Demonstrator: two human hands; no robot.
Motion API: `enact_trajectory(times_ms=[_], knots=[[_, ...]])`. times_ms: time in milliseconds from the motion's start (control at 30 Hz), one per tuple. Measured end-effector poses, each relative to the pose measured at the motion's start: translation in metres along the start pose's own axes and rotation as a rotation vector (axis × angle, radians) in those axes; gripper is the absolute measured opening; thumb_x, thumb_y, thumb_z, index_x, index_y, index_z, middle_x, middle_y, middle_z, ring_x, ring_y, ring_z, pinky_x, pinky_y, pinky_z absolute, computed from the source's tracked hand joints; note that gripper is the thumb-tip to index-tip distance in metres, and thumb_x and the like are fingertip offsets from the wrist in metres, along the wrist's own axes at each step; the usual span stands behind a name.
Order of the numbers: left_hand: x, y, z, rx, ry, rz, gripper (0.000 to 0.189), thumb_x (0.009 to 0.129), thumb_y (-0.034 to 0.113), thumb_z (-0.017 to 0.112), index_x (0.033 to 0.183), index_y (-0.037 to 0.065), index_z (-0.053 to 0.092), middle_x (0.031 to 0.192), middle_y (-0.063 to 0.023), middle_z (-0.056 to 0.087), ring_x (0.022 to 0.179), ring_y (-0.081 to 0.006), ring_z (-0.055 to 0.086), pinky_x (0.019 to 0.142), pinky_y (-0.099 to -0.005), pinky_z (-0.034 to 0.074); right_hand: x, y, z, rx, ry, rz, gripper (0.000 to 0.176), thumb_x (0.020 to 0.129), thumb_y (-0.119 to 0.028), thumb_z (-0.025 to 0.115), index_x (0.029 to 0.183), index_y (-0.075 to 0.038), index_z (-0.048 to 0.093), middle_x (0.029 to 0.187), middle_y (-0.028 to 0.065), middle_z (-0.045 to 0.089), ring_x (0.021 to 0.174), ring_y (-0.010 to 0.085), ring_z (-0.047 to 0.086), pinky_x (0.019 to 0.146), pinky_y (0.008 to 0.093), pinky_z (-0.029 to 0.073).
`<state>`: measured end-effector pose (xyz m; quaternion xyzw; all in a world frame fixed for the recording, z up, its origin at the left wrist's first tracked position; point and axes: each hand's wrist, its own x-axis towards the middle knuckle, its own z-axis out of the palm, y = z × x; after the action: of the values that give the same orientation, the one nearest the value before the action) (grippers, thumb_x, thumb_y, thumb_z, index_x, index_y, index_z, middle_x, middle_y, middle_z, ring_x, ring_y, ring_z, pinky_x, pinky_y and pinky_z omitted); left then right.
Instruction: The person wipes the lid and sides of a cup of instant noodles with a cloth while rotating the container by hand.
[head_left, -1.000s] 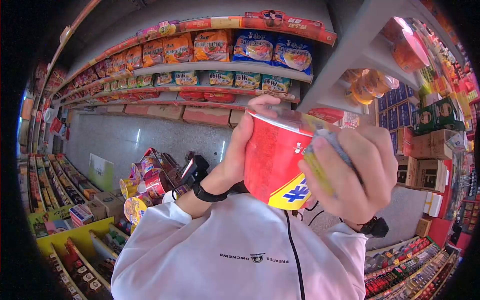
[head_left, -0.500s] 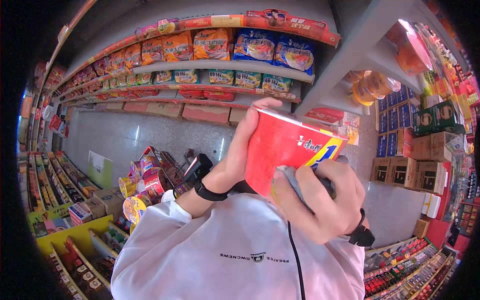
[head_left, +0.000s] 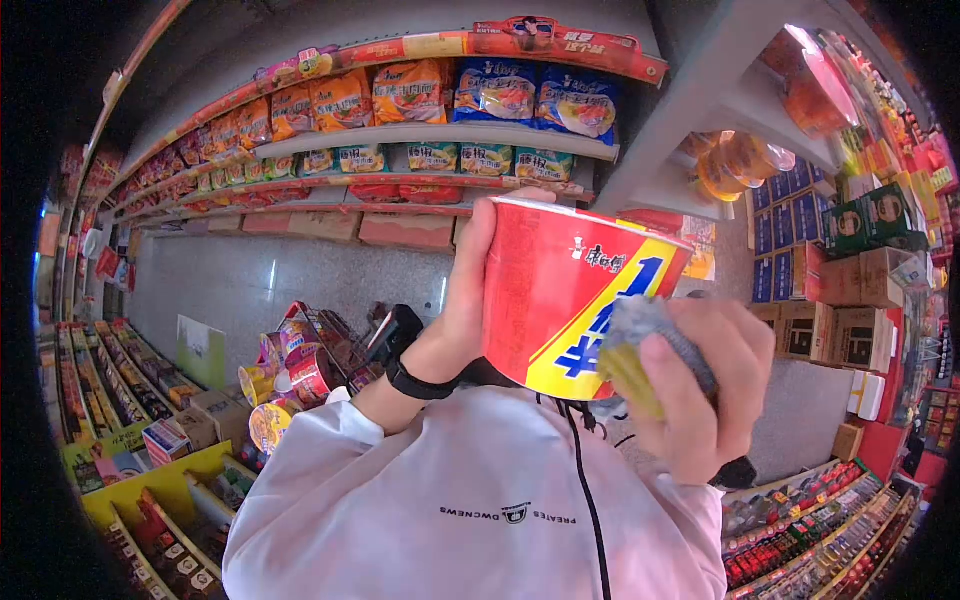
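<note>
A large red instant-noodle cup (head_left: 545, 290) with a yellow band and blue characters is held up in front of my chest. My left hand (head_left: 462, 300), with a black band on its wrist, grips the cup's left side, fingers curled over the rim. My right hand (head_left: 710, 395) clutches a grey and yellow sponge (head_left: 640, 345) and presses it against the cup's lower right side. My white zip-up top (head_left: 470, 510) fills the lower part of the view.
Shelves of bagged noodles (head_left: 430, 95) line the far side of a grey tiled aisle (head_left: 250, 285). A wire basket holding several noodle cups (head_left: 300, 360) stands at the left. Stacked cardboard boxes (head_left: 840, 320) sit to the right, and low racks of small goods (head_left: 150, 500) lie near my sides.
The cup has turned in my left hand, so the blue and yellow label faces me more. My right hand slid the sponge down under the cup, then back up its right side.
</note>
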<state>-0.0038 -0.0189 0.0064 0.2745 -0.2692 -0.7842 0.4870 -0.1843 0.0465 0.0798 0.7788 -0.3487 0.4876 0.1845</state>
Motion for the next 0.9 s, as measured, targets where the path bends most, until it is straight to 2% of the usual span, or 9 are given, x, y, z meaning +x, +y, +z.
enact_trajectory(times_ms=[133, 200, 267, 400, 500, 567, 700, 767, 900], knots=[[-0.002, 0.001, -0.002, -0.009, -0.111, -0.005, 0.061, 0.104, 0.061, 0.036, 0.136, 0.01, 0.047, 0.123, -0.0109, 0.063, 0.113, -0.0183, 0.065, 0.096, -0.0348, 0.053, 0.009, 0.0, -0.003, -0.114, -0.077, 0.044, 0.041, 0.065, -0.017, 0.079, 0.105, -0.008, 0.073, 0.091, 0.0156, 0.069, 0.082, 0.0302, 0.064, 0.062, 0.0355, 0.049], [-0.003, 0.001, -0.002, 0.015, -0.125, 0.011, 0.061, 0.104, 0.061, 0.036, 0.136, 0.01, 0.046, 0.122, -0.0106, 0.063, 0.112, -0.0179, 0.065, 0.096, -0.0345, 0.053, 0.007, 0.003, -0.004, -0.131, -0.115, 0.016, 0.042, 0.064, -0.019, 0.077, 0.105, -0.01, 0.074, 0.097, 0.0139, 0.068, 0.086, 0.0302, 0.062, 0.065, 0.0376, 0.047], [-0.004, 0.001, -0.003, 0.011, -0.107, -0.004, 0.059, 0.104, 0.06, 0.038, 0.137, 0.011, 0.046, 0.121, -0.0099, 0.063, 0.111, -0.0172, 0.064, 0.095, -0.0341, 0.053, 0.008, 0.003, -0.008, -0.101, -0.325, 0.036, 0.044, 0.066, -0.014, 0.078, 0.109, -0.005, 0.073, 0.112, 0.0187, 0.063, 0.091, 0.036, 0.059, 0.075, 0.043, 0.05], [-0.006, 0.002, -0.008, 0.003, -0.109, -0.006, 0.056, 0.104, 0.058, 0.039, 0.137, 0.012, 0.045, 0.122, -0.0099, 0.062, 0.111, -0.0172, 0.064, 0.095, -0.0344, 0.053, 0.008, 0.006, -0.001, -0.143, -0.342, 0.016, 0.045, 0.058, -0.016, 0.072, 0.103, -0.011, 0.074, 0.113, 0.0115, 0.061, 0.089, 0.0302, 0.059, 0.069, 0.0368, 0.049], [-0.007, 0.0, -0.009, 0.018, -0.108, 0.02, 0.054, 0.105, 0.056, 0.04, 0.137, 0.013, 0.045, 0.122, -0.0098, 0.062, 0.111, -0.0174, 0.064, 0.095, -0.0346, 0.053, 0.002, 0.006, 0.002, -0.104, -0.3, 0.014, 0.044, 0.062, -0.012, 0.073, 0.106, -0.011, 0.074, 0.113, 0.0121, 0.06, 0.087, 0.0311, 0.059, 0.07, 0.0371, 0.05], [-0.008, 0.001, -0.007, 0.101, -0.134, 0.062, 0.055, 0.104, 0.057, 0.04, 0.137, 0.013, 0.044, 0.123, -0.0099, 0.062, 0.112, -0.0178, 0.064, 0.095, -0.0352, 0.053, 0.002, 0.004, 0.002, -0.033, -0.264, 0.107, 0.039, 0.071, -0.018, 0.081, 0.106, -0.004, 0.072, 0.114, 0.0186, 0.062, 0.094, 0.0361, 0.058, 0.083, 0.0446, 0.048], [-0.006, 0.004, -0.008, 0.082, -0.18, 0.044, 0.055, 0.104, 0.058, 0.04, 0.136, 0.013, 0.044, 0.124, -0.0101, 0.062, 0.114, -0.0184, 0.064, 0.095, -0.0357, 0.054, 0.007, -0.001, 0.01, -0.031, -0.079, 0.133, 0.04, 0.066, -0.008, 0.077, 0.105, -0.009, 0.069, 0.106, 0.0174, 0.066, 0.089, 0.0311, 0.06, 0.065, 0.0372, 0.049], [-0.003, 0.0, -0.006, -0.039, -0.141, -0.002, 0.055, 0.104, 0.058, 0.04, 0.136, 0.014, 0.044, 0.125, -0.0105, 0.062, 0.115, -0.0196, 0.063, 0.096, -0.0365, 0.053, 0.01, -0.001, 0.008, 0.026, -0.02, -0.029, 0.039, 0.087, -0.03, 0.075, 0.117, -0.011, 0.057, 0.107, 0.0117, 0.07, 0.095, 0.0307, 0.06, 0.081, 0.0442, 0.047], [-0.005, 0.001, -0.002, -0.085, -0.117, -0.051, 0.054, 0.104, 0.058, 0.039, 0.135, 0.014, 0.045, 0.124, -0.0107, 0.062, 0.115, -0.0204, 0.063, 0.097, -0.0374, 0.052, 0.013, 0.001, 0.024, -0.137, 0.163, -0.219, 0.035, 0.094, -0.043, 0.064, 0.118, -0.019, 0.054, 0.104, 0.0028, 0.073, 0.092, 0.027, 0.059, 0.08, 0.0419, 0.045]])
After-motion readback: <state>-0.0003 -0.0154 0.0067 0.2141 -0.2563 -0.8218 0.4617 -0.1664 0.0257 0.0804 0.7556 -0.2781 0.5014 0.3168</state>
